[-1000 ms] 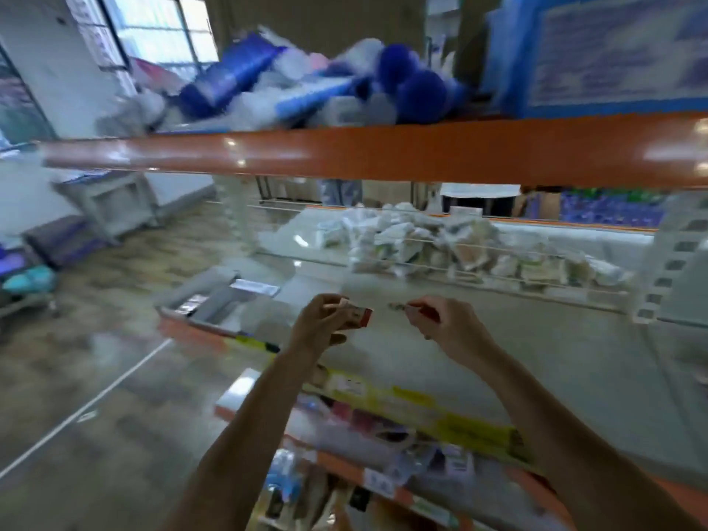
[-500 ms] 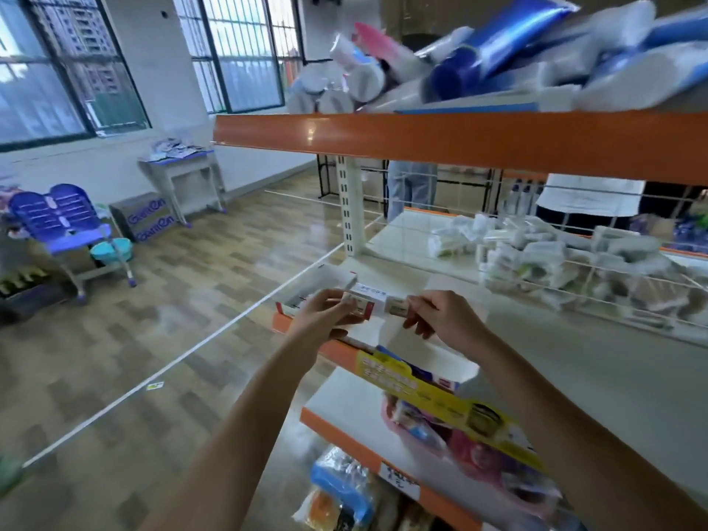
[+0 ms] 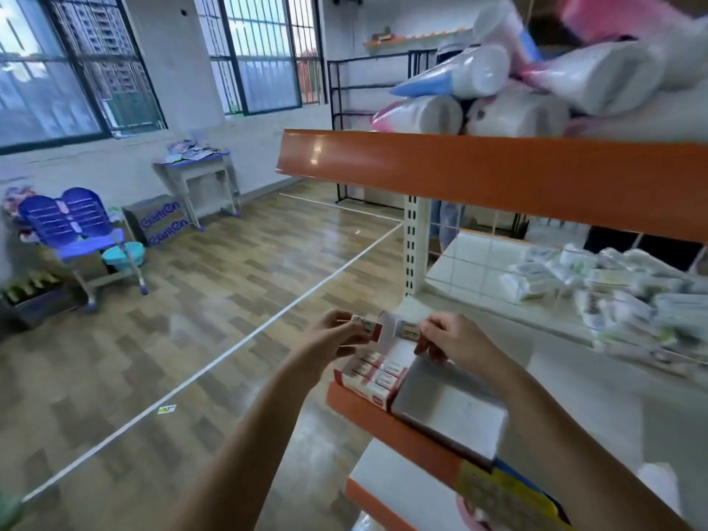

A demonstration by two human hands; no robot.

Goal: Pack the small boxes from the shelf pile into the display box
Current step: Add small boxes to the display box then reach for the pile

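Note:
My left hand (image 3: 332, 336) pinches a small white-and-red box (image 3: 367, 326) just above the left end of the shelf. My right hand (image 3: 452, 338) pinches a second small box (image 3: 408, 330) beside it. Both boxes hover over the open display box (image 3: 387, 341), whose white flap stands up between them. Several small boxes (image 3: 377, 373) lie in rows inside the display box. The pile of small boxes (image 3: 609, 289) lies further right on the shelf, behind a wire rail.
A flat white carton (image 3: 448, 408) lies next to the display box on the shelf (image 3: 574, 385). The orange upper shelf edge (image 3: 498, 174) hangs overhead with tissue packs (image 3: 517, 90). Wood floor, a blue chair (image 3: 72, 228) and a small table (image 3: 199, 178) are to the left.
The view has swung left to the shelf's end. Both hands, each with a small box, have travelled from near the pile to over the display box.

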